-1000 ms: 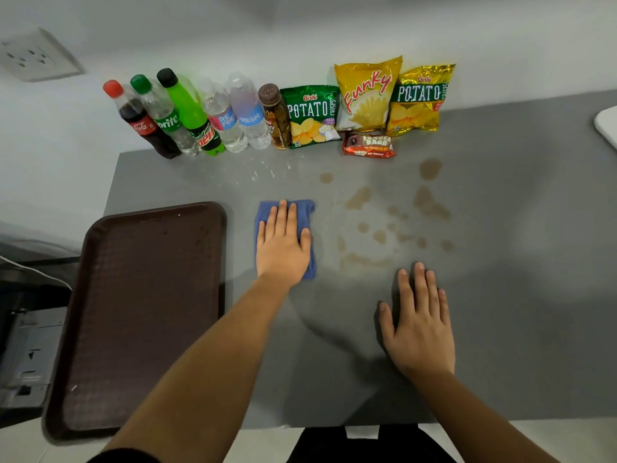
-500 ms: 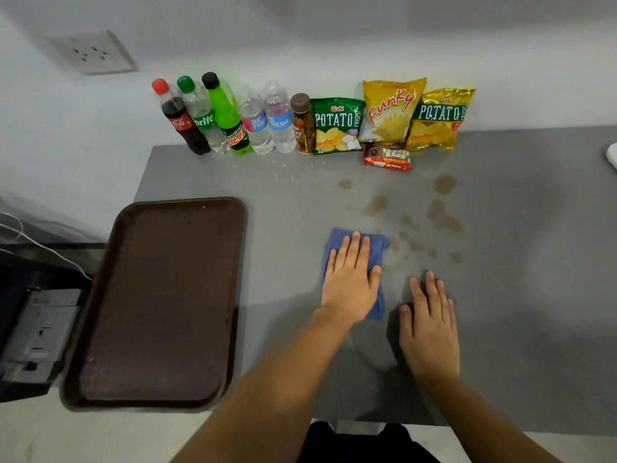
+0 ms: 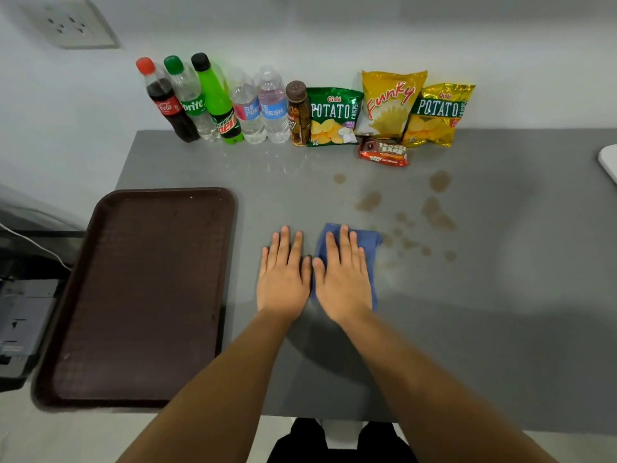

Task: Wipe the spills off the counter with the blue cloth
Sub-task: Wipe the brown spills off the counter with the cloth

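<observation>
Both hands lie flat: my right hand point(image 3: 344, 279) presses the folded blue cloth point(image 3: 367, 237) on the grey counter point(image 3: 500, 312), left hand point(image 3: 283, 279) empty beside it, brown spill spots point(image 3: 430, 208) just right of and beyond the cloth, so I'd push right-forward.

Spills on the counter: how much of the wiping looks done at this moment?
Little looks done. The right hand presses flat on the blue cloth, which sits at the near-left edge of the spills; the left hand lies flat on the bare counter beside it. Faint smearing shows just right of the cloth. Left: brown spots, from the small one near the snack bags to the large blotches at right.
</observation>
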`<state>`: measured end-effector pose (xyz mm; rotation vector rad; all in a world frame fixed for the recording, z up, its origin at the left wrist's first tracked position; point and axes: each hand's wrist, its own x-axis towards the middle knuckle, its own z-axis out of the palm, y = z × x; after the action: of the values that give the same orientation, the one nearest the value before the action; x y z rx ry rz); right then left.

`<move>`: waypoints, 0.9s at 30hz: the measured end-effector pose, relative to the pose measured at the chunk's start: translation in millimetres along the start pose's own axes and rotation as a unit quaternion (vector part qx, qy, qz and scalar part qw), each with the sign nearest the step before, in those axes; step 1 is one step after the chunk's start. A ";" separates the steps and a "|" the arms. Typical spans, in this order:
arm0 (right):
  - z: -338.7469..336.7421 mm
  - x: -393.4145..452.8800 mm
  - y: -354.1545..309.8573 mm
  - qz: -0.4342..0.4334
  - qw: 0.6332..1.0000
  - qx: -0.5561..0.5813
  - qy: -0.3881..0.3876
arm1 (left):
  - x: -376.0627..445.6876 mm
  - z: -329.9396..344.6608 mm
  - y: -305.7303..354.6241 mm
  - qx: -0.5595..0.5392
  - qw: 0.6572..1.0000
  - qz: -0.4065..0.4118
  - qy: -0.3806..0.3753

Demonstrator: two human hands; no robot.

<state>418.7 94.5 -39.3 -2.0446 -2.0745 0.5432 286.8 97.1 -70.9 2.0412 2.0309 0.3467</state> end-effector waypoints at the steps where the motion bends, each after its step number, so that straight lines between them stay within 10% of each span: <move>1: 5.4 2.7 2.3 -0.003 1.000 -0.014 -0.007 | -0.4 1.6 -1.3 0.005 1.000 0.001 0.006; 18: 0.0 -33.7 73.9 0.125 0.985 -0.073 0.094 | -1.9 5.8 -2.7 0.017 1.000 -0.004 0.025; 27: 4.3 1.6 54.9 -0.009 0.996 -0.078 0.049 | -2.5 5.6 -3.3 0.017 1.000 -0.001 0.016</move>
<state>467.8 94.9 -64.1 -2.0858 -2.1356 0.2792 285.5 94.6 -77.3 2.0661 2.0699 0.3495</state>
